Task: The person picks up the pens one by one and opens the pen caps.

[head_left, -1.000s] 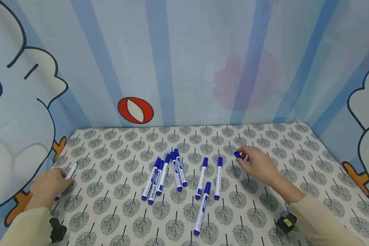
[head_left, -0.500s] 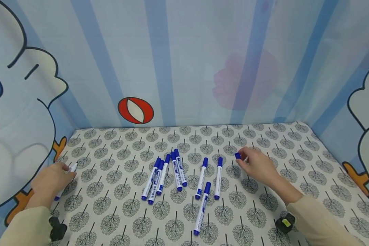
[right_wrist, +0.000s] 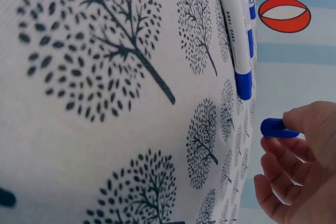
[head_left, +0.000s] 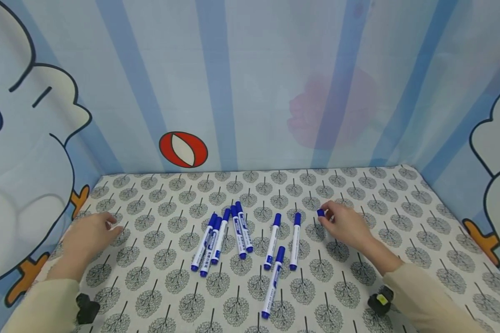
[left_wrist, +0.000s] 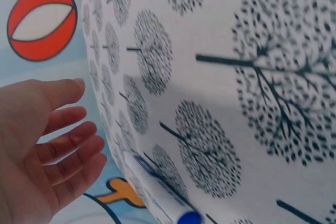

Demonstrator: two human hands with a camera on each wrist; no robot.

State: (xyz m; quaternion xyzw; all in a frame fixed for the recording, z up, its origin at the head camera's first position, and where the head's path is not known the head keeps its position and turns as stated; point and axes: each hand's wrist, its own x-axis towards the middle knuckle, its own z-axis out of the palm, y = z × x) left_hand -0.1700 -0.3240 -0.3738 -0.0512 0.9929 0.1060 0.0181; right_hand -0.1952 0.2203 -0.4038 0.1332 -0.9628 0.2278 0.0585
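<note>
My left hand (head_left: 88, 235) is over the left side of the table, its fingers loosely bent around nothing. Below it, in the left wrist view, an uncapped white marker (left_wrist: 159, 191) with a blue end lies on the cloth; in the head view the hand hides it. Thumb and fingertips of my right hand (head_left: 346, 225) pinch a small blue marker cap (right_wrist: 275, 128) above the right part of the table. Nearest to that hand lies a capped blue whiteboard marker (head_left: 295, 241), beside another capped marker (head_left: 272, 242).
Several more capped markers (head_left: 209, 246) lie in a group near the middle. One capped marker (head_left: 273, 283) sits closer to the front. The tablecloth (head_left: 158, 286) has a tree print. A blue striped curtain (head_left: 258, 92) stands behind and at both sides.
My left hand has let go of the uncapped marker, leaving it on the cloth, and moved up and to the right. My right hand holds the cap, tilted slightly differently, nearly in place.
</note>
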